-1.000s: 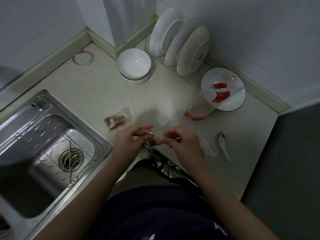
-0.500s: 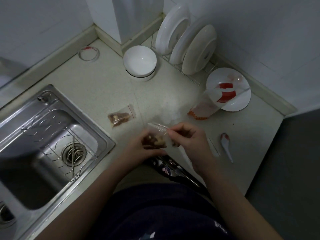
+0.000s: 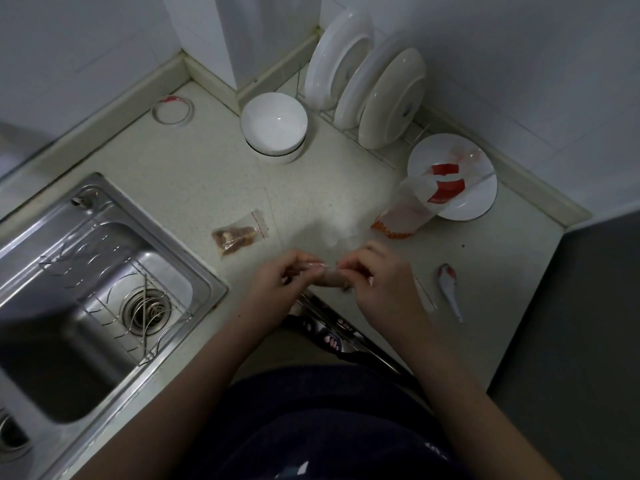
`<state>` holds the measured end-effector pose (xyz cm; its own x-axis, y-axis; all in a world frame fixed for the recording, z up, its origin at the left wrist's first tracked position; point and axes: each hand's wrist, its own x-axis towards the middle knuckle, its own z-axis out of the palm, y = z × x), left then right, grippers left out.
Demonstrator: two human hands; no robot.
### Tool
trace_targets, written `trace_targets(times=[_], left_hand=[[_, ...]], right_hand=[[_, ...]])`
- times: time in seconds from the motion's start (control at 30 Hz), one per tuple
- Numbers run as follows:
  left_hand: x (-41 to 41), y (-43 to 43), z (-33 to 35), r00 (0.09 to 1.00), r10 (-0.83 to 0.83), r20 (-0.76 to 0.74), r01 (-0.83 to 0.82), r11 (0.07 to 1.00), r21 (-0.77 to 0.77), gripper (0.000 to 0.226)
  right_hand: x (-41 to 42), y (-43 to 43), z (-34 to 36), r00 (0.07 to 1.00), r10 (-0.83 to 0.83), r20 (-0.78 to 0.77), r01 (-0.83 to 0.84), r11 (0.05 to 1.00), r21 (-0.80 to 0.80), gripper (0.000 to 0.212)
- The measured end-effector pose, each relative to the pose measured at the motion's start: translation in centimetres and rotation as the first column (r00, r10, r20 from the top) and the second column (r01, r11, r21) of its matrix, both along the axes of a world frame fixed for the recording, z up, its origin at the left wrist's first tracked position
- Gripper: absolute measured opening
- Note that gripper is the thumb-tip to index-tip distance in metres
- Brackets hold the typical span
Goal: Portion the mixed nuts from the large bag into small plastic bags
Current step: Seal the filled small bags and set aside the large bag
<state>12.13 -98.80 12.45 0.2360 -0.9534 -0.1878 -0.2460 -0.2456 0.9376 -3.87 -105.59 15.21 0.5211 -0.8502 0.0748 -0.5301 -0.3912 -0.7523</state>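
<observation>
Over the counter's front edge, my left hand (image 3: 277, 289) and my right hand (image 3: 384, 285) hold a small clear plastic bag (image 3: 330, 279) with nuts in its bottom. Each hand pinches one end of the bag's top strip. Another small bag of nuts (image 3: 237, 235) lies flat on the counter to the left, its red-lined top closed. The large clear bag with red print (image 3: 415, 206) lies at the right, its upper end resting on a white plate (image 3: 478, 199). Part of the held bag is hidden by my fingers.
A steel sink (image 3: 86, 292) with a wire rack fills the left. A white bowl (image 3: 273, 124) stands at the back, beside a dish rack with three upright plates (image 3: 367, 84). A white spoon (image 3: 450, 289) lies right of my hands. A ring lid (image 3: 172, 110) lies far left.
Half a second ago my left hand cupped the bag from below while the right pinched its top. Now both hands pinch the top strip, one at each end.
</observation>
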Motion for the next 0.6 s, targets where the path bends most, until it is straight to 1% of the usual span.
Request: trace_targets(times=[0.1,0.2,0.3,0.4,0.5,0.6], left_hand=[[0.1,0.1,0.0,0.988,0.053,0.143,-0.039,0.994,-0.102,0.009],[0.1,0.3,0.2,0.972,0.1,0.214,-0.062,0.983,-0.175,0.007],[0.1,0.5,0.2,0.931,0.12,0.346,-0.023,0.962,-0.272,0.007],[0.1,0.8,0.3,0.879,0.139,0.456,0.003,0.955,-0.296,0.007],[-0.2,1.0,0.5,0.853,0.16,0.497,-0.004,0.954,-0.3,0.009],[-0.4,1.0,0.7,0.853,0.162,0.496,0.0,0.951,-0.31,0.014]], right_hand=[[0.0,0.2,-0.1,1.0,-0.011,-0.01,0.011,0.999,-0.03,0.012],[-0.1,0.3,-0.1,0.998,-0.026,-0.062,0.019,0.995,-0.1,0.013],[-0.3,0.4,-0.1,0.988,-0.022,-0.15,-0.008,0.98,-0.199,0.01],[-0.2,0.7,-0.1,0.981,-0.059,-0.187,0.005,0.961,-0.278,0.016],[0.0,1.0,-0.1,0.98,-0.066,-0.187,0.007,0.954,-0.299,0.022],[0.1,1.3,0.0,0.983,-0.057,-0.175,0.003,0.956,-0.294,0.024]])
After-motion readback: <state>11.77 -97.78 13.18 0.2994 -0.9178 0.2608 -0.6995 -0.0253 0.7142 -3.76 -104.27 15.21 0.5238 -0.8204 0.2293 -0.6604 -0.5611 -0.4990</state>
